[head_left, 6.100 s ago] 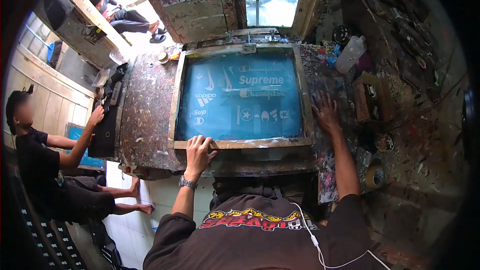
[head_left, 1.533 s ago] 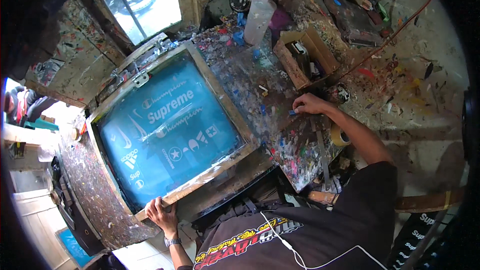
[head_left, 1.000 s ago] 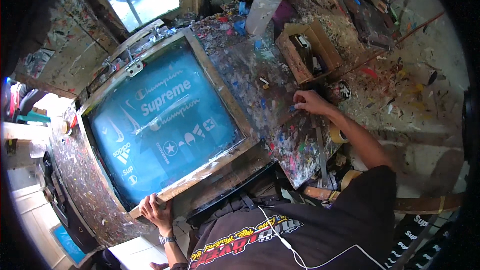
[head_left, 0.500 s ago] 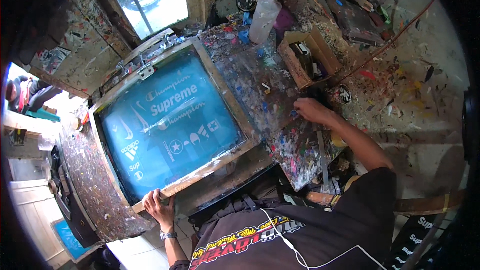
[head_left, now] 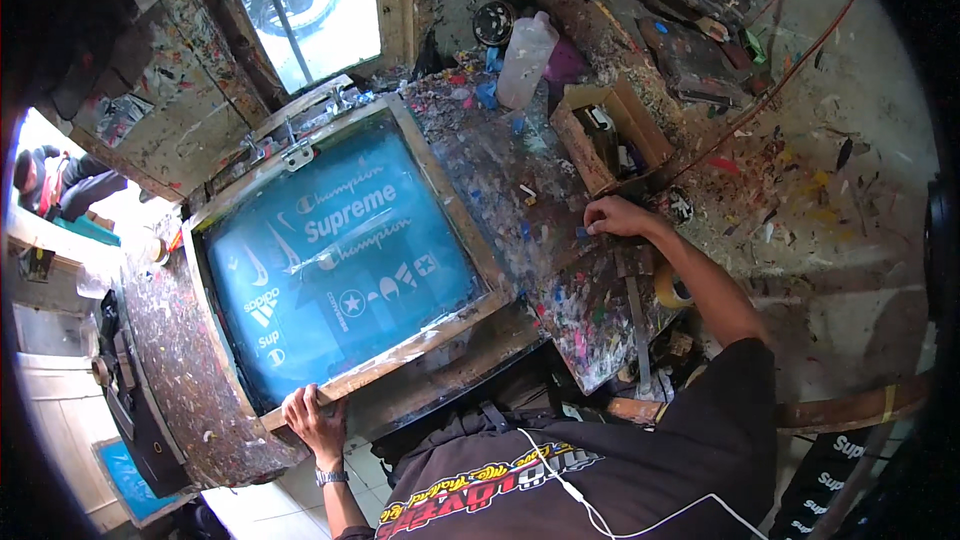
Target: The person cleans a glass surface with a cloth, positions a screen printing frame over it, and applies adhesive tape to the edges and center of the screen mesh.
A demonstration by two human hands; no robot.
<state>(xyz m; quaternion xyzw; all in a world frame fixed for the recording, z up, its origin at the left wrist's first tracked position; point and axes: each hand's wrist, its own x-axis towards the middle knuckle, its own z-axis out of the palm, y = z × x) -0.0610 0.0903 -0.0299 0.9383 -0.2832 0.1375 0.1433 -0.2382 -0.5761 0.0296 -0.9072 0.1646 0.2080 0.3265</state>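
A screen-printing frame (head_left: 475,215) with a wooden border and blue mesh, marked with pale lettering and logo shapes, lies on the paint-spattered table. Metal hinge clamps (head_left: 297,155) sit at its far edge. My left hand (head_left: 314,424) is closed round the near wooden edge by its left corner, with the fingers on top. To the right of the frame, my right hand (head_left: 622,217) hovers low over or rests on the stained tabletop (head_left: 510,180). Its fingers are pinched together; a small bluish bit shows at their tips, too small to name.
Beyond my right hand stand an open cardboard box (head_left: 585,155) with dark items inside and a cloudy plastic bottle (head_left: 527,60). A long metal strip (head_left: 637,330) and a tape roll (head_left: 672,286) lie nearer me. A person (head_left: 75,185) sits outside at far left.
The view has shifted slightly. My right hand stays in nearly the same spot with its fingers pinched, and my left hand keeps its hold on the frame.
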